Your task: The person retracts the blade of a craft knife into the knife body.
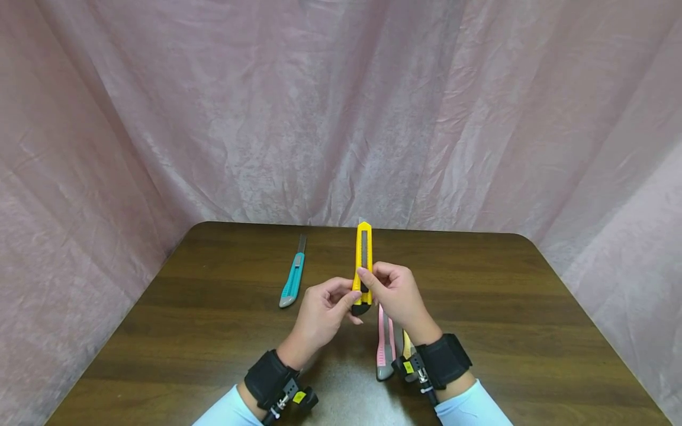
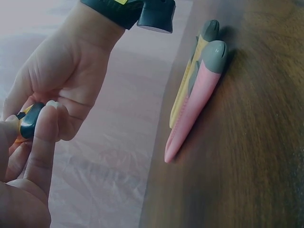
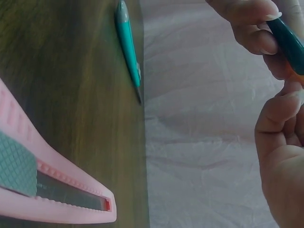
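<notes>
Both hands hold a yellow box cutter (image 1: pixel 364 248) upright over the table, its black end cap (image 2: pixel 32 121) pointing down. At its lower end, my left hand (image 1: pixel 319 313) pinches it between thumb and fingers. My right hand (image 1: pixel 403 297) grips it from the right side, the thumb lying across the front near the dark slider. A small bit of blade seems to show at its top. Below the right hand lies a pink box cutter (image 1: pixel 385 346). Beside that one is a pale yellow box cutter (image 2: pixel 187 78), mostly covered by the right wrist in the head view.
A teal box cutter (image 1: pixel 293 278) lies left of the hands with its blade extended toward the far edge. The brown wooden table (image 1: pixel 186 331) has rounded far corners. Behind it hangs a pinkish curtain (image 1: pixel 319 118).
</notes>
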`<action>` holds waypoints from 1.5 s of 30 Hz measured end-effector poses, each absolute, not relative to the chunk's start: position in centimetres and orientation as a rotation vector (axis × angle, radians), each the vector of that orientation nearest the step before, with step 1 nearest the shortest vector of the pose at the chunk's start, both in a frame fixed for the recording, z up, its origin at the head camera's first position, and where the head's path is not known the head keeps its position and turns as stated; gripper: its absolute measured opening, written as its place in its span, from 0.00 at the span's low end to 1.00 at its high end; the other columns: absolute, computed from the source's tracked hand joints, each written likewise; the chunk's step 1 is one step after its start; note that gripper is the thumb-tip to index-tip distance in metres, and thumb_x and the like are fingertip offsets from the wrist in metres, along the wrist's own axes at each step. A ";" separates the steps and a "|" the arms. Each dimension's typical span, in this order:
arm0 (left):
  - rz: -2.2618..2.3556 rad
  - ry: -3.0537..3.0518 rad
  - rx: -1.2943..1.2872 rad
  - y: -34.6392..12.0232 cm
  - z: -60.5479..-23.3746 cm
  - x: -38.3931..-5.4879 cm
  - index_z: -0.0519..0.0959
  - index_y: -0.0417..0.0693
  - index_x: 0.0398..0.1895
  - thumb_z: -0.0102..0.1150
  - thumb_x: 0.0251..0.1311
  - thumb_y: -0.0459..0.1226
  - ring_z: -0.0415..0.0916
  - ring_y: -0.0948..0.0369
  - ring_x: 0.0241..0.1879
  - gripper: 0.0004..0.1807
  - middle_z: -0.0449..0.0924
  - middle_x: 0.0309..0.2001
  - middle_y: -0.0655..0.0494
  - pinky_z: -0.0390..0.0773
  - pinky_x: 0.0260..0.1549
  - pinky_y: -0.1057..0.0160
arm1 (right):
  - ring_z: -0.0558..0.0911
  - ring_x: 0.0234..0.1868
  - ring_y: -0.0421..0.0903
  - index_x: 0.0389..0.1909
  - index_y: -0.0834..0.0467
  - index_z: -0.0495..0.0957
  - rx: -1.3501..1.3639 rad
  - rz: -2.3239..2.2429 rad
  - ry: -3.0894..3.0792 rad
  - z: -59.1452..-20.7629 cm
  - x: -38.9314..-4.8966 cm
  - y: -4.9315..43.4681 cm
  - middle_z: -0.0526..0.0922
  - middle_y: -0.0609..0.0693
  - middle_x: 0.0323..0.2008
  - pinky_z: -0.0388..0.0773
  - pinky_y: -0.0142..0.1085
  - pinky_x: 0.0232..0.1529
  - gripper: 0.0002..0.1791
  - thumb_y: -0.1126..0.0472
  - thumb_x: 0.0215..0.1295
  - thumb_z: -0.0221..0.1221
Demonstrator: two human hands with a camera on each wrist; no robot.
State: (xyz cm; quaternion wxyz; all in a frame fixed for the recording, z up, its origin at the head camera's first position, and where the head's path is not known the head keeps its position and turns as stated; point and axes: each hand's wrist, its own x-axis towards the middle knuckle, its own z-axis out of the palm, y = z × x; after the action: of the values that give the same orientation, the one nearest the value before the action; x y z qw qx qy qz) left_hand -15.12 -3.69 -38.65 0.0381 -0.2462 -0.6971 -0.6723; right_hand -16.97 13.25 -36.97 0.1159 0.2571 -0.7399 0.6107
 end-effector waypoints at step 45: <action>-2.074 -2.094 -0.809 -3.4 -38.3 -15.1 0.79 0.39 0.46 0.58 0.59 0.26 0.79 0.46 0.26 0.11 0.81 0.37 0.45 0.82 0.25 0.50 | 0.73 0.16 0.53 0.30 0.64 0.79 0.891 1.768 -2.174 -36.9 -17.0 14.8 0.76 0.56 0.20 0.76 0.33 0.16 0.03 0.68 0.62 0.61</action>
State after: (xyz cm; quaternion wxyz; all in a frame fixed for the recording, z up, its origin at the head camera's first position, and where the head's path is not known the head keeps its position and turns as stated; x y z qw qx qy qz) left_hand -15.06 -3.44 -38.29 0.0426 -0.2645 -0.6845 -0.6780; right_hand -17.03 14.79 -36.88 0.1003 0.3015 -0.7357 0.5982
